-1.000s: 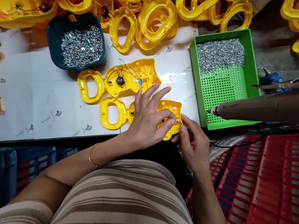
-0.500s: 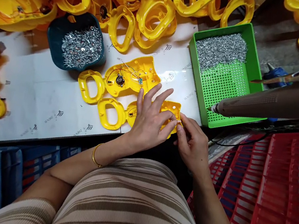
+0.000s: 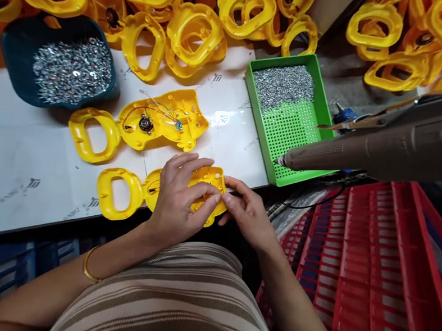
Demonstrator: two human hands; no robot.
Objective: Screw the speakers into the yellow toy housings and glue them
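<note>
A yellow plastic shell with a ring-shaped handle (image 3: 103,193) lies at the table's near edge, hollow side up, partly covered by my left hand (image 3: 178,201). That hand's thumb and index finger are pinched at the shell's right end; whatever sits between them is too small to make out. My right hand (image 3: 249,216) grips the same end, its thumb on top and fingers around the rim. Just beyond lies a second yellow shell (image 3: 190,109), holding a black speaker (image 3: 145,124), thin wires and a small green circuit board (image 3: 178,125).
A dark bin of screws (image 3: 15,46) stands at the left, and a green perforated tray (image 3: 319,114) with small metal parts at the right. A brown electric screwdriver (image 3: 334,151) reaches over the tray. Yellow shells (image 3: 195,32) are heaped behind; red crates (image 3: 362,259) stand at the right.
The view has swung right, so the table and hands appear farther left. Both hands remain at the shell's right end with little visible change in their grip.
</note>
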